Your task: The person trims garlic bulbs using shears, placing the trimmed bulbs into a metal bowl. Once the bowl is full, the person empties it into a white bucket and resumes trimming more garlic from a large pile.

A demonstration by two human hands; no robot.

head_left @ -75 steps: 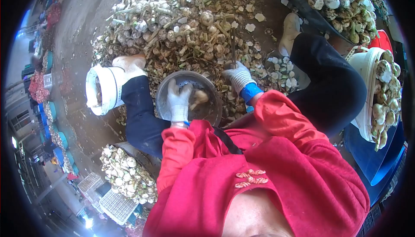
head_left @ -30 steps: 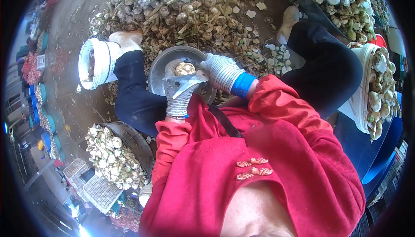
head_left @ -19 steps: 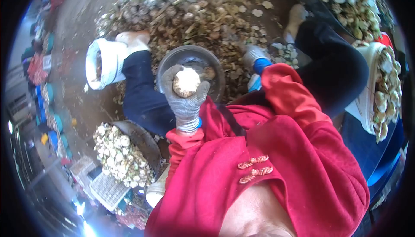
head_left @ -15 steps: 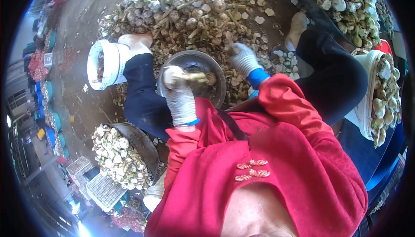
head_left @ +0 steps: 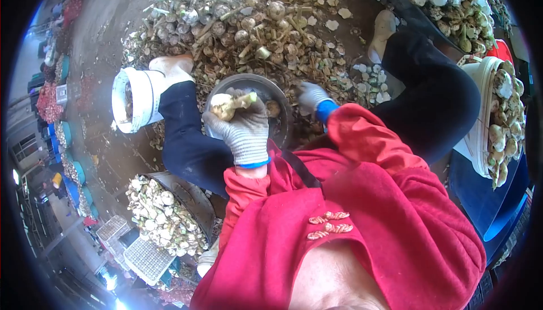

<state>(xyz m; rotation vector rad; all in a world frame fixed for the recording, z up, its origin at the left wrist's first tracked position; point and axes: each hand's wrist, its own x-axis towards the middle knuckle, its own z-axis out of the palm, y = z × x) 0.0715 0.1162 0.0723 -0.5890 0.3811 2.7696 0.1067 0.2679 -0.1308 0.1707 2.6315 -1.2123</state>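
Note:
My left hand (head_left: pixel 242 128), in a grey-white knit glove, is closed around a garlic bulb (head_left: pixel 224 106) with a short thick stalk pointing right. It is over the near left part of a round metal basin (head_left: pixel 287 119). Another bulb (head_left: pixel 272 108) lies inside the basin. Just right of the basin, my right hand (head_left: pixel 311 97), gloved the same way, has its fingers curled in above the littered floor. What its fingers hold, if anything, I cannot make out. Beyond the basin spreads a heap of garlic bulbs with stalks (head_left: pixel 226 27).
A white bucket (head_left: pixel 148 99) stands beside my left foot. A tipped container of trimmed garlic (head_left: pixel 164 211) is at lower left, near a plastic crate (head_left: pixel 148 260). On the right are a full white bucket (head_left: pixel 479 126) and another garlic pile (head_left: pixel 452 4). Cut pieces (head_left: pixel 370 81) litter the floor.
My left hand has turned palm up, showing the garlic bulb and its stalk. My right hand has come down and slightly left, nearer my lap. The view has shifted a little.

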